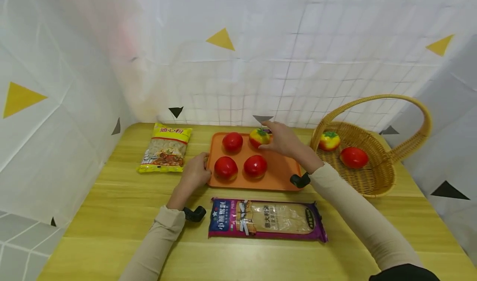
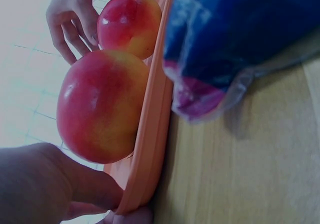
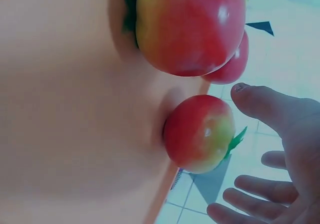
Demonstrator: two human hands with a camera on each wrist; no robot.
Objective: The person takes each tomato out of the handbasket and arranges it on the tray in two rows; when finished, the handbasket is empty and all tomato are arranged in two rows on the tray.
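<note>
Orange tray point(image 1: 279, 171), your left hand point(image 1: 196, 171) pinching nine o'clock: four fruits point(image 1: 255, 166) left, two in the three-o'clock basket point(image 1: 384, 165); your right hand point(image 1: 283, 140), spread, seems just off the one-o'clock fruit point(image 1: 258, 139).

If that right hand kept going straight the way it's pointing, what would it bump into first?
Probably the green-leaved fruit on the orange tray, just ahead of the right hand, though the gap is hard to judge.

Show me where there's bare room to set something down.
Tabletop is bare in front of the purple packet and left of the left sleeve. The right part of the orange tray is bare where visible, beside the right hand. The tray's left and middle are crowded with four fruits.
</note>
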